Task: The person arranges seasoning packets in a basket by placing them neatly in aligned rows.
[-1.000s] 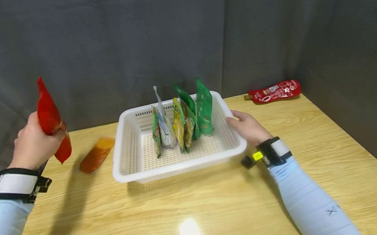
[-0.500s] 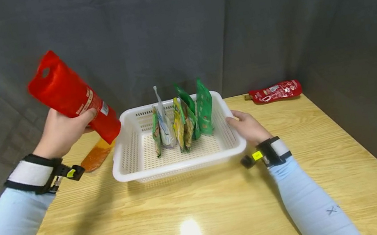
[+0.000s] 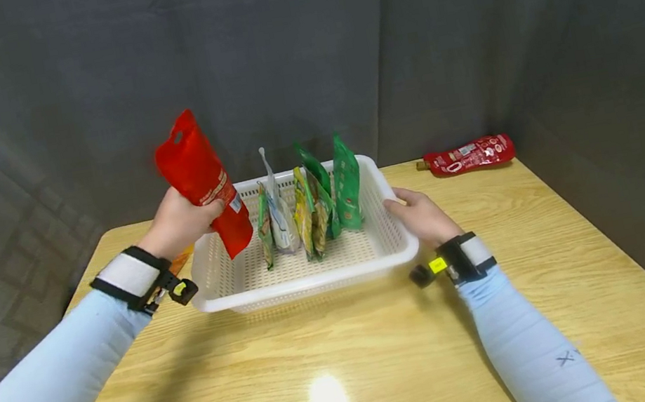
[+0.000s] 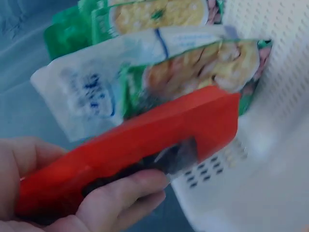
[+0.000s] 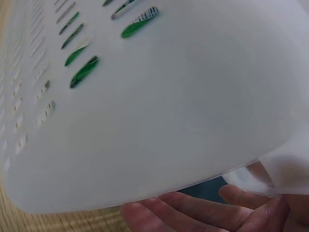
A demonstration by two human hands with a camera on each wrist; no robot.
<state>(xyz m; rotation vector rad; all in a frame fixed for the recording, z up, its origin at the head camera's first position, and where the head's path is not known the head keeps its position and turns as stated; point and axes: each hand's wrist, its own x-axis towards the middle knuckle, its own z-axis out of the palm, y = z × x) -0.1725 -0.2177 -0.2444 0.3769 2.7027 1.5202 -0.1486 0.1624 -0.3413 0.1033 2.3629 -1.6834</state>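
Observation:
My left hand (image 3: 181,221) grips a red stand-up pouch (image 3: 199,172) that has a hang hole at its top. The pouch leans over the left part of a white plastic basket (image 3: 311,284). In the left wrist view, its lower end overlaps a green-edged food packet (image 4: 200,67). Inside the basket stand several packets, among them a white packet (image 3: 283,225), a yellow packet (image 3: 302,215) and a tall green pouch (image 3: 348,182). My right hand (image 3: 424,216) holds the basket's right rim, thumb on top and fingers along the outer wall.
A dark red pouch (image 3: 469,156) with brownish end lies at the back right of the wooden table (image 3: 425,354). Partly hidden behind my left hand, an orange packet (image 3: 180,262) lies left of the basket. A grey curtain (image 3: 271,46) hangs behind.
My left hand has carried the red pouch rightward from the table's left side to over the basket, turning its flat face toward the head camera. The right hand stays on the rim.

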